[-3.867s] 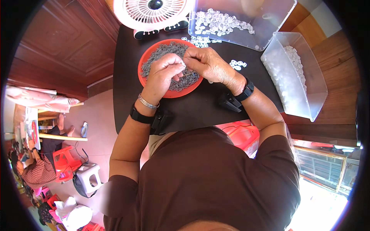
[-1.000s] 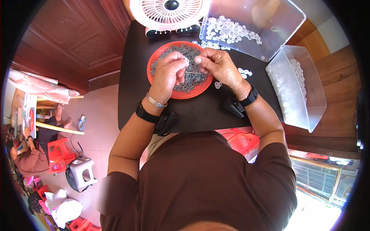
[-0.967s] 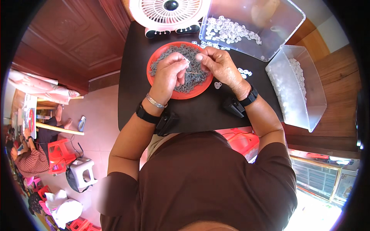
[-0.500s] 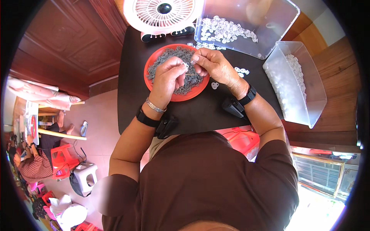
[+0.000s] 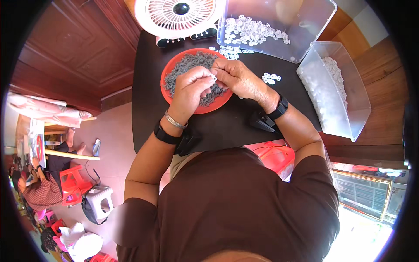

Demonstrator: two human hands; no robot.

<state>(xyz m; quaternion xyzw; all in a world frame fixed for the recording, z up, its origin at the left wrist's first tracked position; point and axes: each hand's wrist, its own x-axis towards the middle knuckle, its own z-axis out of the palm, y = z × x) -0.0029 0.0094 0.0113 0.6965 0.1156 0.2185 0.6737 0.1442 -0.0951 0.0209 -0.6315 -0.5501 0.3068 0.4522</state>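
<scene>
Both hands, raised and drawn together since a moment ago, meet above the red dish point(image 5: 174, 72) of grey screws point(image 5: 187, 65): left hand point(image 5: 190, 89) and right hand point(image 5: 240, 78) pinch one small white ring point(image 5: 214, 77) between their fingertips, indicating assembly of another piece.

Matt black desk point(image 5: 227, 126); glossy red plastic dish point(image 5: 208, 105) of dull grey pieces point(image 5: 187, 65); clear smooth plastic bins point(image 5: 345, 109); white plastic fan point(image 5: 179, 15); polished wood panelling point(image 5: 74, 52).
</scene>
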